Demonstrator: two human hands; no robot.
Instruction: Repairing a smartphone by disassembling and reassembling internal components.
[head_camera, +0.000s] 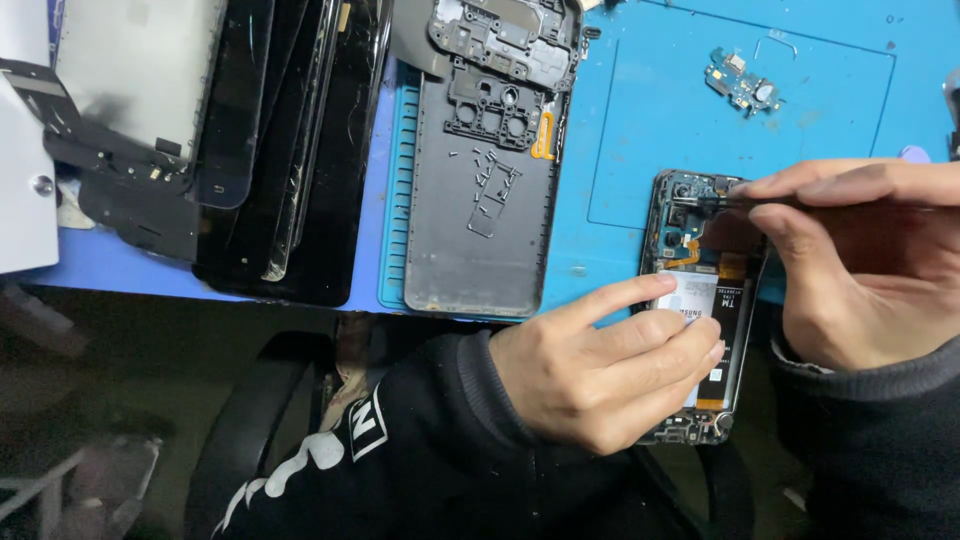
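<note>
Left hand (600, 365) flat on the opened phone (700, 300), fingers pressing down over its white battery (692, 297). Right hand (850, 260) pinches a thin dark tool (715, 202), tip at the phone's upper end by the camera area. Phone sits on the blue mat (640, 120). Just left of the phone lies the grey back cover (480, 240), tiny screws (492, 165) scattered on it. Beyond the phone, a small circuit board (742, 85). Far left of the phone, stacked dark screens (290, 150).
</note>
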